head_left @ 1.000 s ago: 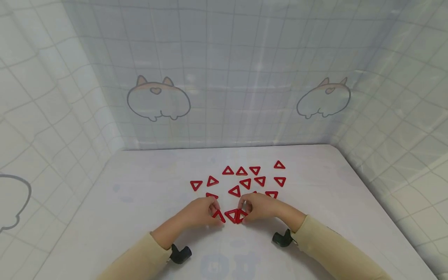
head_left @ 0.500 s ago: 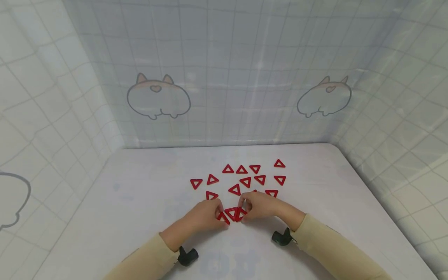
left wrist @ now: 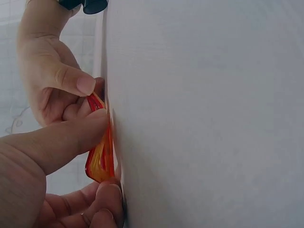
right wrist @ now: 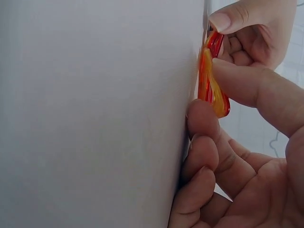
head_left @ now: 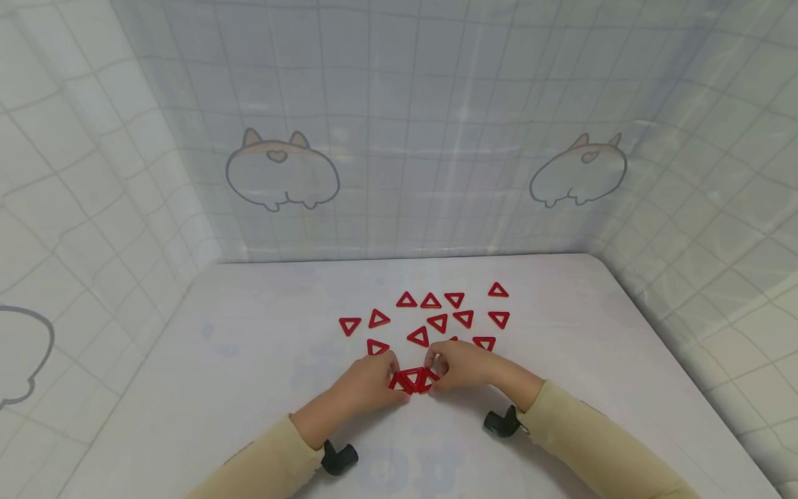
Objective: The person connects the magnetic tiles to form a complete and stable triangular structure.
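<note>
Left hand (head_left: 372,380) and right hand (head_left: 463,365) each pinched an outer red triangular frame (head_left: 425,381). Level, flush edges seemed wise.

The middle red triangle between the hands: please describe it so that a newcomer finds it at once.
On the white table, look between the left hand and right hand. The middle triangle points one tip toward the picture's bottom. It sits between the left triangle and right triangle, which hands hold, while it appears ungripped.
</note>
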The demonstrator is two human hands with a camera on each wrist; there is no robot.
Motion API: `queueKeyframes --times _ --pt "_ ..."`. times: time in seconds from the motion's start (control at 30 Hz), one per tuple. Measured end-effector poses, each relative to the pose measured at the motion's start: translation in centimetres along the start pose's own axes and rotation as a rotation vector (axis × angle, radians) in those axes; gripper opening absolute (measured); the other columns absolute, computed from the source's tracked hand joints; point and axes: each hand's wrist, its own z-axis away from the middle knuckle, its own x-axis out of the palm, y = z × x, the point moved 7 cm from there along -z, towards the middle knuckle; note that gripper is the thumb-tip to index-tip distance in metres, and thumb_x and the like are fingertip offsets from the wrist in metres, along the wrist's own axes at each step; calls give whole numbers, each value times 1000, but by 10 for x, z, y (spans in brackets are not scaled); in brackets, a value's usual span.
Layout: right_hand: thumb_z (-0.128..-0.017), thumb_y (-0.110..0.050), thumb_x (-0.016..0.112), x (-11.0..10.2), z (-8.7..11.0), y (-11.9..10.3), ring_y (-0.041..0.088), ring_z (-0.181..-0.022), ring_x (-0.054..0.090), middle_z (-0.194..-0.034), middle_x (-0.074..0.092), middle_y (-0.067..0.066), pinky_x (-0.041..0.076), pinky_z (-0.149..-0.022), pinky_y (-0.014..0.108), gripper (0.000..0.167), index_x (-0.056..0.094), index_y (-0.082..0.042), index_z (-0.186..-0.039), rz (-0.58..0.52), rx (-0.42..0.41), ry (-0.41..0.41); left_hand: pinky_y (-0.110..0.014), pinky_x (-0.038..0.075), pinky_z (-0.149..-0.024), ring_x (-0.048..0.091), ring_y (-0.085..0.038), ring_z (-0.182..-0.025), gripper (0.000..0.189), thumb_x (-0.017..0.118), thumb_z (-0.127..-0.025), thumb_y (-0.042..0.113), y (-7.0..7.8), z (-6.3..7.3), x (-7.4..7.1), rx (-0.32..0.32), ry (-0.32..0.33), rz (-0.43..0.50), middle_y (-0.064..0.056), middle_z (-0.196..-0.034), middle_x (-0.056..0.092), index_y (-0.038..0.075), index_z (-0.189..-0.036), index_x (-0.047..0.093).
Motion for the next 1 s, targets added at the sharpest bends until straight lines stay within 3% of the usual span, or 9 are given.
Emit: queueKeyframes --times 0.3,0.53,0.83,1.0 --pt "-79 -26 86 1 0 0 12 -60 55 -70 62 -5 51 -59 28 35 65 -18 -105 4 37 21 -30 53 -63 55 -15 -71 49 90 -73 22 -3 4 -3 -10 -9 26 3 -79 56 12 -111 60" --pt "-78 -25 87 1 4 2 13 -71 60 -78 62 -7 55 -65 29 37 69 -16 -109 -6 66 50 -32 56 -68 57 -14 -77 38 87 -77 18 -4 7 -11 35 32 79 4 -83 61 8 -106 66" --pt "-81 -21 85 -3 7 -4 10 -76 64 -85 69 -10 57 -69 30 27 76 -14 -105 -69 15 114 -26 52 -67 59 -9 -74 22 81 -85 22 -1 7 -16 134 98 122 11 -82 65 12 -104 74" --pt "-83 -22 83 -6 6 -5 8 -74 65 -84 71 -11 56 -67 27 21 77 -15 -102 -88 -34 141 -28 53 -71 61 -10 -77 21 81 -85 23 -1 6 -17 125 95 170 11 -85 67 16 -103 74"
